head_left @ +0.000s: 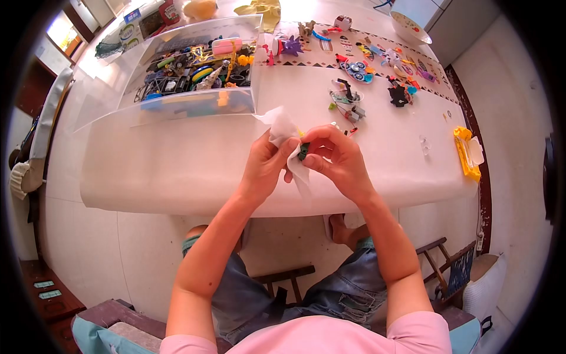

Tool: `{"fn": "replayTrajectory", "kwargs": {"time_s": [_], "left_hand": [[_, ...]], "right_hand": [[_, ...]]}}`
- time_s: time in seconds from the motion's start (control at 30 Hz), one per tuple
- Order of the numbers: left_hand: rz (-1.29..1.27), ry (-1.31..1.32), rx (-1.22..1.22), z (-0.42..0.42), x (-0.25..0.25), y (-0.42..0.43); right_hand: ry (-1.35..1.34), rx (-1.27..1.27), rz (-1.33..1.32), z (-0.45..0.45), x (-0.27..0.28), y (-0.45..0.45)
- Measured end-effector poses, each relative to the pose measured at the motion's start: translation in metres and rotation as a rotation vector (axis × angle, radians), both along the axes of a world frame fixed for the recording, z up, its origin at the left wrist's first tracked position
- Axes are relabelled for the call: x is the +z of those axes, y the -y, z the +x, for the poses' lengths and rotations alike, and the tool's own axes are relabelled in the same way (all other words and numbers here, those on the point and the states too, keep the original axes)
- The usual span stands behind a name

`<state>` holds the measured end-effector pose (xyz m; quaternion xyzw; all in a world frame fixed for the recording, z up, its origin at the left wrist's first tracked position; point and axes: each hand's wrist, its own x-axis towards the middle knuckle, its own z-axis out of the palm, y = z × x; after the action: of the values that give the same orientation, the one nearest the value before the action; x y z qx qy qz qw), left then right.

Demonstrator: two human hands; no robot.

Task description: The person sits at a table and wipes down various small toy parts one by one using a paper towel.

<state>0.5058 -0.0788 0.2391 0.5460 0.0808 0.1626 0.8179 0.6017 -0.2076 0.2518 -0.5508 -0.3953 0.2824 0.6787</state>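
Above the near part of the table, my left hand [268, 162] grips a thin white wipe [284, 127], whose ends stick out above and below the fingers. My right hand [336, 156] pinches a small dark green toy piece [303, 151] between thumb and fingers. That piece is pressed against the wipe, and the fingers hide much of it. A bit of yellow shows just above it; I cannot tell whether it belongs to the piece. Just beyond my right hand lie loose grey and black toy parts [354, 112].
A clear plastic box [254, 88] full of mixed toys stands at the back left. Several small toys, among them a purple spiky one [291, 45], are spread at the back right. A yellow wipes pack [466, 154] lies by the right edge. A bowl [411, 28] is at the far right.
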Motion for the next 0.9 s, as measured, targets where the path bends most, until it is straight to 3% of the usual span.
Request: {"fn": "replayTrajectory", "kwargs": {"time_s": [0.33, 0.43, 0.63, 0.73, 0.9], "left_hand": [[-0.004, 0.106, -0.026, 0.001, -0.001, 0.003], [-0.145, 0.110, -0.034, -0.001, 0.001, 0.002], [0.048, 0.096, 0.099, 0.002, -0.007, 0.004], [-0.245, 0.002, 0.152, 0.006, -0.008, 0.008], [-0.385, 0.041, 0.169, 0.007, -0.015, -0.005]], "right_hand": [[-0.226, 0.013, -0.120, 0.002, 0.009, 0.004], [-0.230, 0.043, -0.076, -0.003, 0.010, 0.004], [-0.209, 0.123, -0.032, 0.001, 0.002, 0.003], [-0.163, 0.090, -0.017, 0.001, 0.000, 0.002], [-0.012, -0.206, 0.083, -0.001, 0.001, -0.003]]}}
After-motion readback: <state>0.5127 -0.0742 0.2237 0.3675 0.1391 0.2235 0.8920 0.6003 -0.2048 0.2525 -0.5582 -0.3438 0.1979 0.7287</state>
